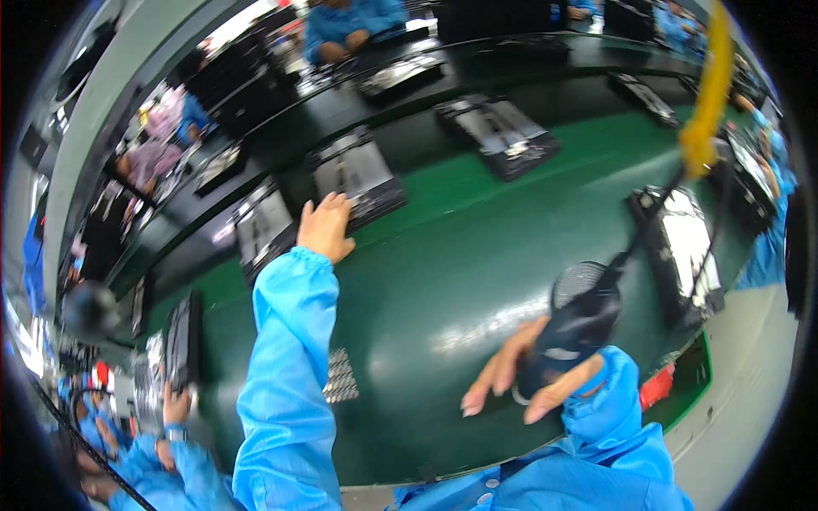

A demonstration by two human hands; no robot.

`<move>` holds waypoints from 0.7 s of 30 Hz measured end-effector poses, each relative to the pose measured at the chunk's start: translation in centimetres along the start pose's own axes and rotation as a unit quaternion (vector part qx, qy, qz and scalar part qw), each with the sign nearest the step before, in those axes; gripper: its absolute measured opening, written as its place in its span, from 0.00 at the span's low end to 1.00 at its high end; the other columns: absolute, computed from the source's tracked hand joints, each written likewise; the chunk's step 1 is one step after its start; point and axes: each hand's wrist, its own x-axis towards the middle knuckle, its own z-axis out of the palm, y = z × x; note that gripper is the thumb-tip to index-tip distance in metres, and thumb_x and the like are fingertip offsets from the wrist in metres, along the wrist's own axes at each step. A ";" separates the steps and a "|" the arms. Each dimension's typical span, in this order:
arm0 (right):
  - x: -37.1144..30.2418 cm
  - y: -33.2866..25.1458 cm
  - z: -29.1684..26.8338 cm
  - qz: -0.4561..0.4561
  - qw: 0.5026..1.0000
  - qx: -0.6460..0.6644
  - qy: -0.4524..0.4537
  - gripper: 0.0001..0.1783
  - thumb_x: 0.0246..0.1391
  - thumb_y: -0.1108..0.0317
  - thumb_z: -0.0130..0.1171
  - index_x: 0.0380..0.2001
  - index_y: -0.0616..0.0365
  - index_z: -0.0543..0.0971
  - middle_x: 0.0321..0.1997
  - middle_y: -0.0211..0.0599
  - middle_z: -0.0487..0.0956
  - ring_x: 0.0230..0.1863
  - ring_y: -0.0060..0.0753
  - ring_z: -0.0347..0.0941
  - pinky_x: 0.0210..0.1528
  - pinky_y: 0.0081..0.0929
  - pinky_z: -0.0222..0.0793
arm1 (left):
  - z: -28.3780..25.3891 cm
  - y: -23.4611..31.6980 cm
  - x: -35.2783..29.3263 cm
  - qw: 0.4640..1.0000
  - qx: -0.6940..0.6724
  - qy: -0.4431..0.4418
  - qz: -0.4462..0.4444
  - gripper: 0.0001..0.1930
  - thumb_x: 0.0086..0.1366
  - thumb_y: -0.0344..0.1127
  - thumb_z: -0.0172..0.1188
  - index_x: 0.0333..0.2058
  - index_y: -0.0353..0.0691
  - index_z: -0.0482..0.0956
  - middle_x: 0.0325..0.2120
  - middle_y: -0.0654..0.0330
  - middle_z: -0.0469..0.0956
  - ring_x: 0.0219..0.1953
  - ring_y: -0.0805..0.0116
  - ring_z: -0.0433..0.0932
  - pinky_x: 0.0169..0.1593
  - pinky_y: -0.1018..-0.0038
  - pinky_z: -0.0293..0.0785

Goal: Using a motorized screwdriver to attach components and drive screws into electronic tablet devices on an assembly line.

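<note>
- Presently the left hand [325, 226] is stretched forward along the green counter [443, 281], fingers spread flat, its tips touching the near edge of a black panel [356, 175]; nothing is enclosed in that grip, and the reach looks meant to steady or draw the unit closer.
- The right hand [532, 379] sits low near the body, its grip clamped around a dark power tool [575, 328]. Thumb and fingers wrap the lower body, so the tool is carried rather than resting on the counter.
- A dark cable [652, 217] runs from the tool up to a yellow coiled hose [711, 94] hanging overhead; my judgement is that the suspension takes the weight and keeps the tool within reach.
- A second black panel [682, 251] lies flat at the right, just beyond the tool, with its pale face up.
- Further panels [498, 132] lie spaced along the belt, well apart from one another, apparently so each station gets one at a time.
- A small perforated metal piece [341, 375] lies on the counter beside the left sleeve [285, 366].
- Other workers in blue coats [345, 21] stand across the line and at lower left; their hands are apart from this person's.
</note>
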 end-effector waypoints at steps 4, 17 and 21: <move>-0.7 0.0 -0.4 0.057 0.997 0.029 0.052 0.26 0.45 0.84 0.62 0.49 0.64 0.68 0.48 0.55 0.75 0.50 0.45 0.74 0.53 0.42 0.70 | 1.1 -1.2 2.9 0.998 -0.058 -0.031 -0.005 0.39 0.38 0.33 0.67 0.55 0.36 0.66 0.57 0.45 0.65 0.59 0.50 0.65 0.61 0.61 0.63; -1.4 -2.3 1.1 -0.046 0.936 -0.178 0.301 0.22 0.44 0.74 0.70 0.42 0.65 0.71 0.21 0.32 0.76 0.21 0.18 0.72 0.21 0.19 0.69 | -5.6 0.6 -6.9 0.922 -0.037 0.364 -0.126 0.20 0.41 0.22 0.56 0.38 0.42 0.81 0.31 0.50 0.81 0.32 0.49 0.80 0.38 0.64 0.75; -2.0 -3.2 1.1 -0.135 0.874 -0.239 0.401 0.18 0.39 0.71 0.72 0.32 0.62 0.74 0.17 0.27 0.73 0.16 0.18 0.71 0.17 0.18 0.66 | -8.2 8.1 -12.7 0.899 -0.120 0.421 0.000 0.17 0.43 0.21 0.59 0.36 0.35 0.81 0.30 0.50 0.81 0.33 0.53 0.81 0.37 0.69 0.76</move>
